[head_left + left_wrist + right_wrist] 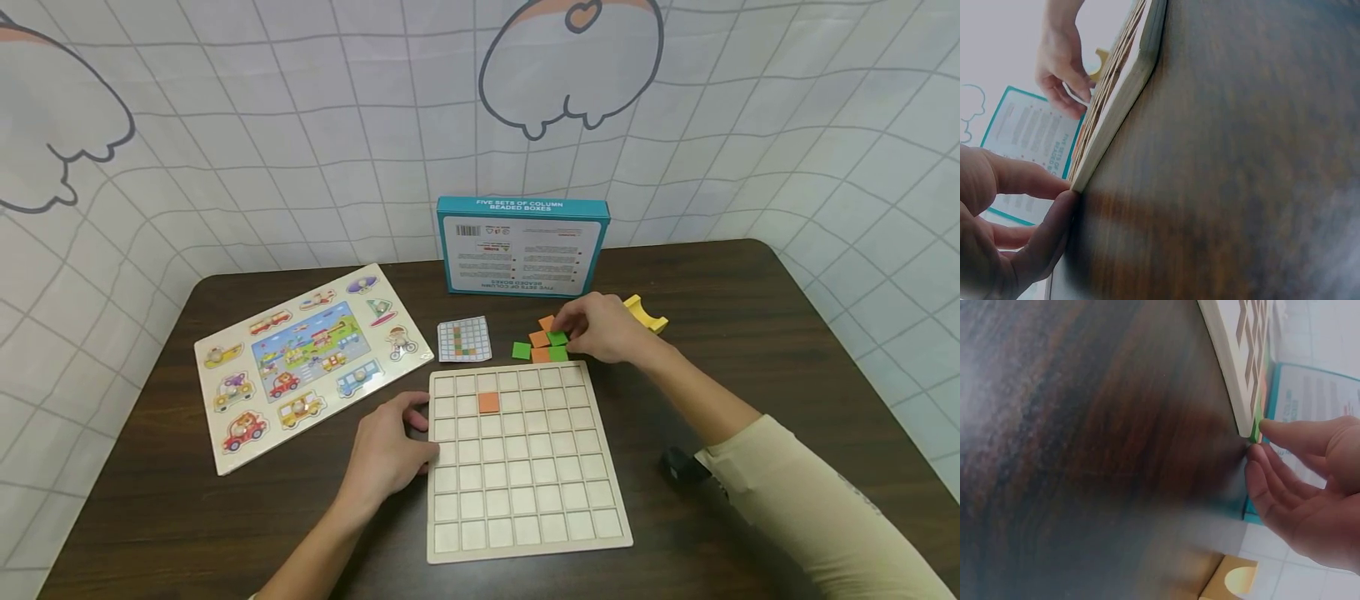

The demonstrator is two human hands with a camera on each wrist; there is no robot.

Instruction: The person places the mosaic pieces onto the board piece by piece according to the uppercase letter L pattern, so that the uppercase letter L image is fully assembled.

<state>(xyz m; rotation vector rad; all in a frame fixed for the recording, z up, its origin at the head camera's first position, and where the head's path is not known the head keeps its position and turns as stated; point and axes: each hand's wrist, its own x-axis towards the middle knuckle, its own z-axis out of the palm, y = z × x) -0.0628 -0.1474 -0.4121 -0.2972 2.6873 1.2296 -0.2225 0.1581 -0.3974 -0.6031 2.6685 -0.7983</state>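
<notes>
My left hand [388, 446] holds the left edge of a wooden grid board [522, 525], its thumb and fingers pinching the rim in the left wrist view. One orange tile [488, 402] sits in a cell of the second row. Beyond the board's far right corner, my right hand [603, 327] reaches over a small pile of orange tiles [539, 339] and green tiles [521, 351]. Its fingertips are at the pile, thumb and fingers a little apart. In the right wrist view the thumb is against a green tile [1256, 429]; the fingers partly hide the pile.
A printed grid card [480, 333] lies behind the board. At the left is a vehicle puzzle board [330, 312]. A teal-edged box [517, 250] stands at the back by the cloth. A yellow curved block [643, 313] is beyond my right hand.
</notes>
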